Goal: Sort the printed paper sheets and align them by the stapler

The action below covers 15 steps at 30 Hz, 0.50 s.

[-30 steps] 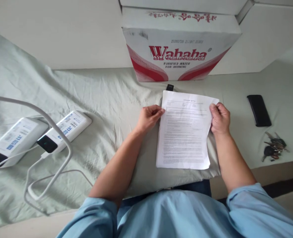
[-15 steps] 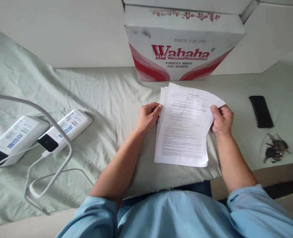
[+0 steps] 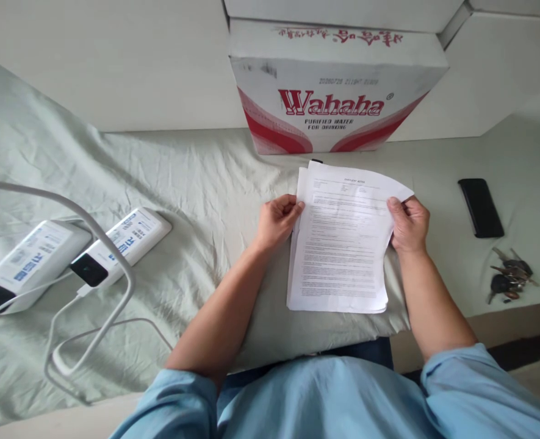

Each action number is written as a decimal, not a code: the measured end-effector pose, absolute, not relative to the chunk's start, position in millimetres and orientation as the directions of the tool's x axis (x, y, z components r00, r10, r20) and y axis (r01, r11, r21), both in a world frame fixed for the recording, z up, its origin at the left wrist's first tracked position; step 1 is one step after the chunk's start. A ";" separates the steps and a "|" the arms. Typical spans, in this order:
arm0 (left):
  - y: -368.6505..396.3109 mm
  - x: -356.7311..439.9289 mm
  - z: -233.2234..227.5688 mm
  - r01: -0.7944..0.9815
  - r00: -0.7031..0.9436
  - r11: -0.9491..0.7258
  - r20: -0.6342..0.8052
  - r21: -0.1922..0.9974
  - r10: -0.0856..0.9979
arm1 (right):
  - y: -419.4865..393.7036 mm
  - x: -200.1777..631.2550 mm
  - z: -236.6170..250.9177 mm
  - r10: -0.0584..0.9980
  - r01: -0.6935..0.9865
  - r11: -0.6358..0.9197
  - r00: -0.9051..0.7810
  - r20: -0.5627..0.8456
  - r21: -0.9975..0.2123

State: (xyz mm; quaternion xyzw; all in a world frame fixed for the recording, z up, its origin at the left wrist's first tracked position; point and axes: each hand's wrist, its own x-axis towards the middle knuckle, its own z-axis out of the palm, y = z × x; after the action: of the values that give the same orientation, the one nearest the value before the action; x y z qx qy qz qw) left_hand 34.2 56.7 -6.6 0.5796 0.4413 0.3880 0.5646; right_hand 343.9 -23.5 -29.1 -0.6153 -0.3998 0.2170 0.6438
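Head view, stack of papers (image 3: 340,244): between the two hands, over the green cloth (image 3: 205,183), sheet edges slightly out of line at left.
Left hand (image 3: 277,221): pinched on the upper left edge.
Right hand (image 3: 408,224): clamped on the upper right side, thumb on top — fingers mostly hidden.
Step in hand: seemingly, both hands were controlling the loose sheets as one bundle.
Next move: probably called for a light, even pinch — loose sheets could have slipped.
Farther right: phone (image 3: 481,208) and keys (image 3: 510,274), untouched.

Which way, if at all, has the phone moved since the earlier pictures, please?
No: judged against the red-and-white box, the phone keeps its place; the view itself has shifted slightly.
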 end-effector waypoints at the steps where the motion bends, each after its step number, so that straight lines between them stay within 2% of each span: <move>1: 56.6 34.3 -7.3 0.091 0.304 0.014 -0.041 0.996 0.952 | -23.6 343.5 -28.9 0.771 0.212 0.143 0.589 0.243 -0.967; 15: 56.5 34.4 -6.6 0.108 0.275 -0.039 0.008 0.993 0.961 | -24.3 334.9 -22.6 0.771 0.242 0.100 0.594 0.229 -0.965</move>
State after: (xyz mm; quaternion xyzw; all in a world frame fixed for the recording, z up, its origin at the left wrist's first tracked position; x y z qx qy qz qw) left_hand 34.4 56.5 -6.6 0.5977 0.4474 0.4027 0.5295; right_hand 334.9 -24.3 -22.6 -0.6367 -0.3979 0.2111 0.6259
